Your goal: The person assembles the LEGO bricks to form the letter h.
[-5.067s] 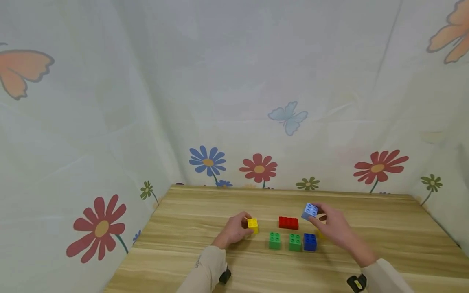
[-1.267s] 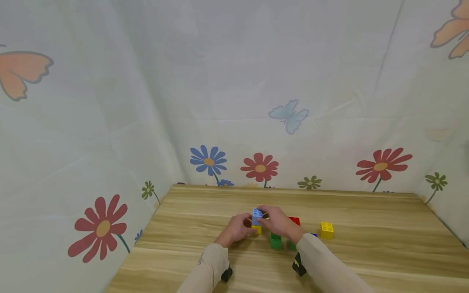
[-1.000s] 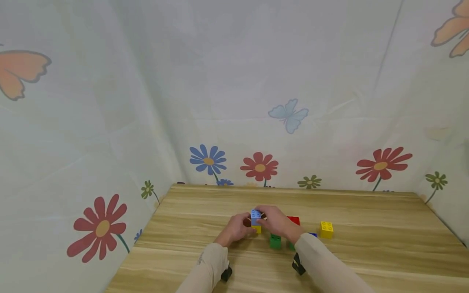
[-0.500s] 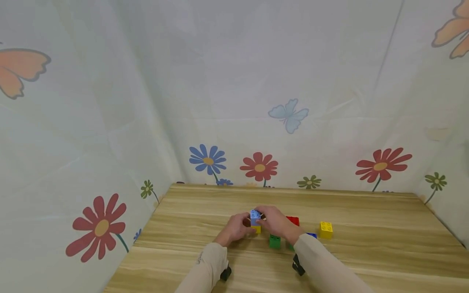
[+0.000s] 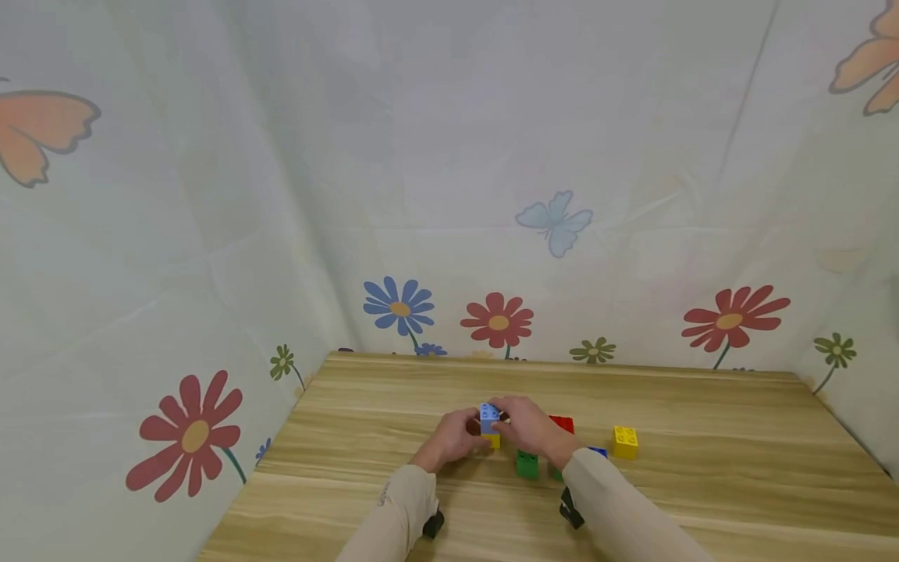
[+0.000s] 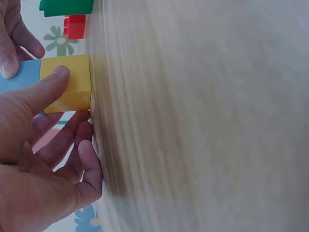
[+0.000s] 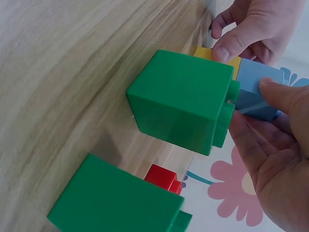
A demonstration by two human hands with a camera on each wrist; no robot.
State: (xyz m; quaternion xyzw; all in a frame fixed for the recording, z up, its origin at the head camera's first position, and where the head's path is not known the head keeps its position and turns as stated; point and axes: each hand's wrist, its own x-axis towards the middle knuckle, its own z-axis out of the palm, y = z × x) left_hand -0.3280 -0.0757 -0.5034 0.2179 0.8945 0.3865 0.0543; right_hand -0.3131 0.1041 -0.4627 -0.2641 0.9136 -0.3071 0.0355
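Observation:
A light blue building brick [image 5: 488,419] sits squarely on top of a yellow building brick [image 6: 76,83], which rests on the table. My left hand [image 5: 455,437] pinches the yellow brick, its thumb flat against one side. From the right, my right hand [image 5: 528,425] holds the light blue brick between thumb and fingers. In the right wrist view no gap shows between the light blue brick and the yellow one. Nearest to my right hand stands a green brick [image 5: 527,464], under its wrist.
A red brick [image 5: 562,424] lies behind my right wrist. The second green brick [image 7: 116,198] and a dark blue brick [image 5: 598,451] are mostly covered by my right arm in the head view. Another yellow brick [image 5: 625,442] stands further right on the wooden table [image 5: 702,468].
Compared with the oldest frame, my right hand has carried the light blue brick leftward onto the yellow one in my left hand. Over the last second both hands have barely moved.

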